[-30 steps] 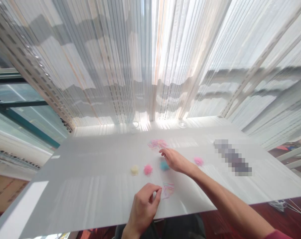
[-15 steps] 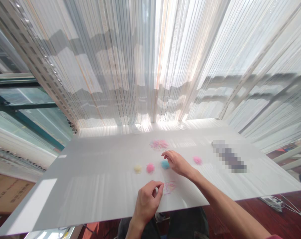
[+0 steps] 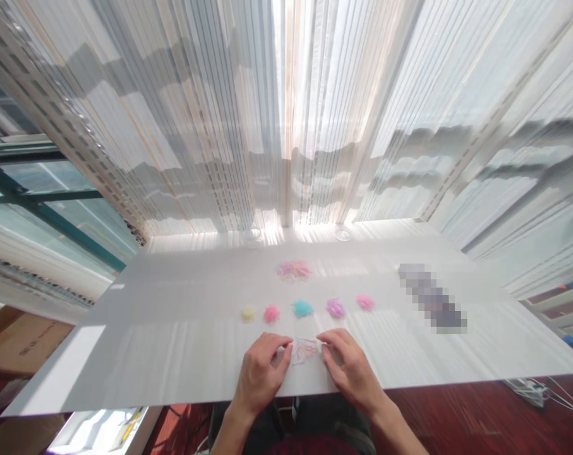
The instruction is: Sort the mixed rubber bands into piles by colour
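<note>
A small loose pile of thin coloured strips (image 3: 305, 351) lies near the table's front edge, between my hands. On its left, my left hand (image 3: 264, 368) is curled with thumb and index finger nearly together; anything in this pinch is too small to make out. My right hand (image 3: 349, 365) is at the pile's right edge, fingers bent, with a gap between thumb and index finger. Beyond my hands runs a row of small heaps: yellow (image 3: 248, 314), pink (image 3: 271, 313), blue (image 3: 302, 308), purple (image 3: 335, 308) and another pink heap (image 3: 365, 303).
A larger mixed pink heap of strips (image 3: 294, 270) lies farther back on the white table (image 3: 172, 341). Two clear round dishes, left (image 3: 254, 235) and right (image 3: 343, 234), stand by the curtain (image 3: 210, 126). A blurred-out dark object (image 3: 432, 298) lies at the right.
My right hand has come back from over the row of heaps to the near pile, uncovering the purple heap. My left hand stays beside that pile. The view has shifted slightly.
</note>
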Motion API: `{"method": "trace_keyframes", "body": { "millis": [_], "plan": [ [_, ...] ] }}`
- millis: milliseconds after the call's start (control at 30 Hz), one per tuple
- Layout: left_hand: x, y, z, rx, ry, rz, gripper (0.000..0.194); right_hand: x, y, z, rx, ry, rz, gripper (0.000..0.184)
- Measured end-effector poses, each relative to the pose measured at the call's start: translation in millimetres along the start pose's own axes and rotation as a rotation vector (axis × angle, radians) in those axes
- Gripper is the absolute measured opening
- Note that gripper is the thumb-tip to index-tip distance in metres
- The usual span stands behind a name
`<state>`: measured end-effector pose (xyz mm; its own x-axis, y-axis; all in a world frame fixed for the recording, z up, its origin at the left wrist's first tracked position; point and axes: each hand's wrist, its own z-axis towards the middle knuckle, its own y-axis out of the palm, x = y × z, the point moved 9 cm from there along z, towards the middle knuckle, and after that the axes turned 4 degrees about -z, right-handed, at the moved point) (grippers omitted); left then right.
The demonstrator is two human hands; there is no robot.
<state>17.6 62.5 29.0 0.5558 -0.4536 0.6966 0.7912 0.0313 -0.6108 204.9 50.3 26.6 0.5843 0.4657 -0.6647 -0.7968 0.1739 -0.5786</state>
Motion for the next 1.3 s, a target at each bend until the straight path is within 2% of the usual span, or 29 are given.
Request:
{"method": "trace_keyframes", "body": {
  "millis": [167,400,633,933,1067,1200,1300],
  "plan": [
    [5.0,2.2,-0.2,-0.037,0.051,0.093,0.016,5.4,3.6,0.0,-0.002,0.033,0.013,0.023],
    [1.0,13.5,2.3,-0.096,0.059,0.170,0.025,5.5,15.7,0.4,-0.114,0.017,-0.058,0.018],
    [-1.1,16.1,12.5,-0.098,0.135,0.132,0.014,5.7,24.3,2.1,-0.164,0.038,-0.134,0.012],
    [-4.2,10.4,14.5,-0.056,0.072,0.048,0.014,4.9,21.3,5.4,-0.140,0.023,-0.106,0.011],
    [-0.7,11.8,12.7,-0.074,0.114,0.065,0.006,2.7,18.6,7.3,-0.133,0.016,-0.096,0.013],
    [0.9,13.3,9.0,-0.078,0.155,0.109,0.016,3.1,19.4,7.3,-0.132,0.030,-0.100,0.013],
    [-1.5,13.7,9.5,-0.086,0.142,0.091,0.009,5.0,20.3,7.0,-0.129,0.054,-0.095,0.012]
  ]
}}
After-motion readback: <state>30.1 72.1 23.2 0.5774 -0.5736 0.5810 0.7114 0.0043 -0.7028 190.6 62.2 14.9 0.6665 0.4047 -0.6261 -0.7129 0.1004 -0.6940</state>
